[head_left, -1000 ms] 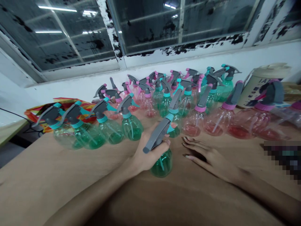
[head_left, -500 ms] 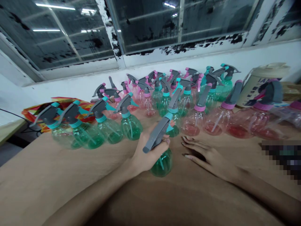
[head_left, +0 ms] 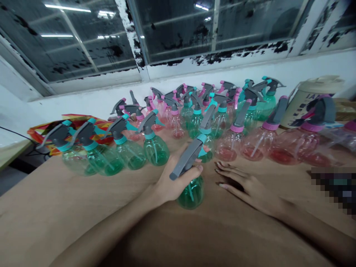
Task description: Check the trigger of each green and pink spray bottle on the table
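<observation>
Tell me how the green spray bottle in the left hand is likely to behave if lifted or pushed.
The green spray bottle would probably slosh, since liquid shows inside. Its shiny, rounded body may be slippery in the left hand. The long grey spray head, jutting out above the body, could make it tip if pushed high.

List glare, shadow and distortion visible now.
Head view: bright streaks on the dark glass window panes; head view: shadow beneath the bare right hand on the brown tabletop; head view: pink-collared clear plastic spray bottles at right look stretched.
</observation>
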Demonstrator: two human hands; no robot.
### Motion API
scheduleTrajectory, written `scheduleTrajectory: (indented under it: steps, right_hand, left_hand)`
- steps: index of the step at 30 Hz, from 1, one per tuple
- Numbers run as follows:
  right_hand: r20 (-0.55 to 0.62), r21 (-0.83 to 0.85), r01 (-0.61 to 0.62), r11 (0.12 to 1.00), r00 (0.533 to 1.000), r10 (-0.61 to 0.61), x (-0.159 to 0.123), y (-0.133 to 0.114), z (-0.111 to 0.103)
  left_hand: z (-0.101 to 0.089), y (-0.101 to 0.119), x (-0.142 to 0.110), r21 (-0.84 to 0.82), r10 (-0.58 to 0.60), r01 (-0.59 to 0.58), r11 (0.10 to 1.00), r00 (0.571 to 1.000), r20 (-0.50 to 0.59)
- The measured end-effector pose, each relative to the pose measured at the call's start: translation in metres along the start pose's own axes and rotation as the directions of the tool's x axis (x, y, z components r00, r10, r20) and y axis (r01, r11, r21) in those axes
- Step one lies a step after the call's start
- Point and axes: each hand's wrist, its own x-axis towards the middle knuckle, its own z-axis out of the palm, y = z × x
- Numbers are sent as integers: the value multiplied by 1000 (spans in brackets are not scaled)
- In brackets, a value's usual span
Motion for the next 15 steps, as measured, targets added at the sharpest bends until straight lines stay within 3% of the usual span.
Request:
scheduleTrajectory:
  steps: [11, 15]
  right_hand:
    - [-20, 11, 12, 1000, 1000, -12, 0, 0, 1]
    - [-11, 7, 1, 1000, 1000, -1, 1, -2, -1]
  left_hand:
    - [1, -1, -1, -26, 32, -34, 999, 996, -89]
    - [0, 6, 1, 44, 70, -67, 997, 994, -79]
